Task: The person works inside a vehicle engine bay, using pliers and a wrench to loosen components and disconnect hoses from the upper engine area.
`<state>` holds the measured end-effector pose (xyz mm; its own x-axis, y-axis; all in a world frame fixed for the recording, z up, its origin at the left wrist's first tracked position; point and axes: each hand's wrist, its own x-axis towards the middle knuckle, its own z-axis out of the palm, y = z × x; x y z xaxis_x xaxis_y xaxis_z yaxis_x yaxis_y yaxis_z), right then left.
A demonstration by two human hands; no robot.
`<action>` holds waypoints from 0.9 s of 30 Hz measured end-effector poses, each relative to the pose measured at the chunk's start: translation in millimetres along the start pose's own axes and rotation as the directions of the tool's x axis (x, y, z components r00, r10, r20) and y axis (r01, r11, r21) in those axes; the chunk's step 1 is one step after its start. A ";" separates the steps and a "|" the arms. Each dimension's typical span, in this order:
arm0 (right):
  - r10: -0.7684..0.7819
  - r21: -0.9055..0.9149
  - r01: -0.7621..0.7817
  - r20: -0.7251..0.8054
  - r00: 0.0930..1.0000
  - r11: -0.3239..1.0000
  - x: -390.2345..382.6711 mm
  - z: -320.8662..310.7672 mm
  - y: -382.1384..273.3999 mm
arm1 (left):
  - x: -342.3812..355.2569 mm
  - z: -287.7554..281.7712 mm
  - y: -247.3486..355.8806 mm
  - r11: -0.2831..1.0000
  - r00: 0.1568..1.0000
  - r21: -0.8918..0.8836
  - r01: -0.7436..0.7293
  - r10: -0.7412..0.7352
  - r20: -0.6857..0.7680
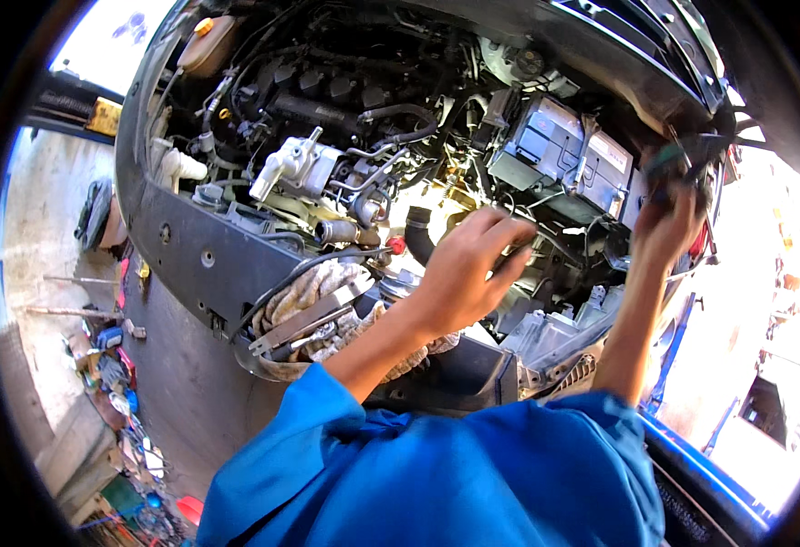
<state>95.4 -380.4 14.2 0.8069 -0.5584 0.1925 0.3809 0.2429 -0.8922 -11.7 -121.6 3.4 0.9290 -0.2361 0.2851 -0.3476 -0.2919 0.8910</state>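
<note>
Curling, fingers narrowly parted, the left hand (475, 272) sits at four o'clock from a black, curved hose (418, 230). The right hand (672, 217) grips a blurred black-and-green object (667, 164).

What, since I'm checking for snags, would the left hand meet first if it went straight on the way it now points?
From where the left hand is, probably the dark cabling on the near side of the battery; depth is unclear here, so it might pass above that.

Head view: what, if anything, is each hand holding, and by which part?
The right hand grips a dark object, too blurred to tell by which part. Whether the left hand holds anything cannot be told.
</note>
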 end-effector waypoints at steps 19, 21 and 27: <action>0.927 0.029 -0.997 0.367 0.076 0.071 -161.7 18.0 163.1 | 31.1 -24.6 -133.4 0.375 0.292 0.038 0.926 -0.778 0.556; 0.948 0.053 -0.999 0.317 0.016 0.000 -167.2 39.5 187.0 | 45.7 -42.3 -150.0 0.445 0.306 0.218 0.868 -0.827 0.471; 0.963 0.039 -0.995 0.250 0.102 0.095 -178.3 96.4 184.5 | 82.6 -90.6 -168.2 0.555 0.468 0.489 0.673 -0.831 0.300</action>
<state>65.4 -159.5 -145.3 0.5618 0.3756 -0.7370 -0.7490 0.6092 -0.2605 135.0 -8.0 -91.0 0.6855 -0.1456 -0.7134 0.3704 -0.7738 0.5138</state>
